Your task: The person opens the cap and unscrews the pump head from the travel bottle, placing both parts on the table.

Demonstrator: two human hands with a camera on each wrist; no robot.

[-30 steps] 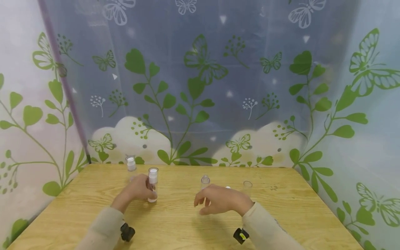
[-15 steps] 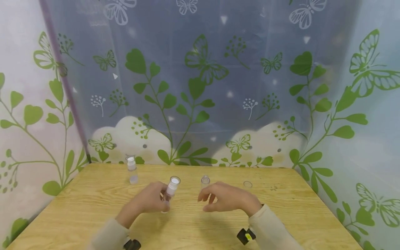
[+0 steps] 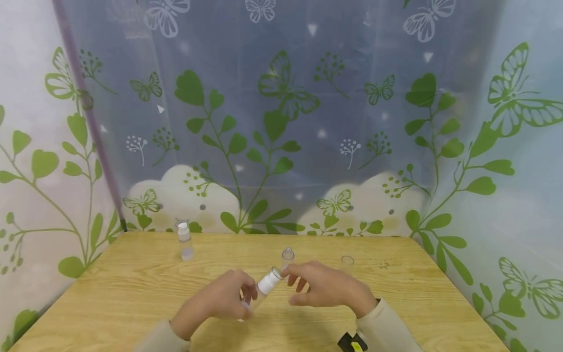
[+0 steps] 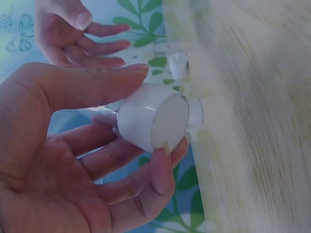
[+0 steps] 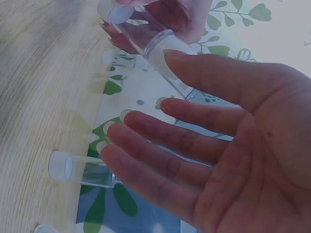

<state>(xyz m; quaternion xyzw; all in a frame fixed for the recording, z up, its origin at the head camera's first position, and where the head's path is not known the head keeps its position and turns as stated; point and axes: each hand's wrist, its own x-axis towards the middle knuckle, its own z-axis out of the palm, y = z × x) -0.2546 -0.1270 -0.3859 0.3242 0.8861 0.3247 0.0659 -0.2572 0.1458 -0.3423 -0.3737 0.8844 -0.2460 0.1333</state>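
Observation:
A clear bottle with a white pump collar (image 3: 269,281) leans to the right in my left hand (image 3: 226,296), which grips it around the lower body. Its round white base (image 4: 170,121) sits between thumb and fingers in the left wrist view. Close to the bottle's upper end is my right hand (image 3: 325,286), fingers extended and slightly bent. In the right wrist view, the right thumb (image 5: 194,65) overlaps the bottle's white collar (image 5: 167,58); whether it touches cannot be told. Nothing is seen held in the right hand.
A similar white-collared bottle (image 3: 185,242) stands at the back left. Behind the right hand is a clear bottle without a white pump (image 3: 288,254), partly hidden. A clear cap (image 3: 347,260) stands farther right. The wooden table (image 3: 110,293) ends at a patterned curtain.
My left hand has carried the bottle rightward and toward me, tipping it from upright to a lean toward the right hand. The right hand has shifted slightly right.

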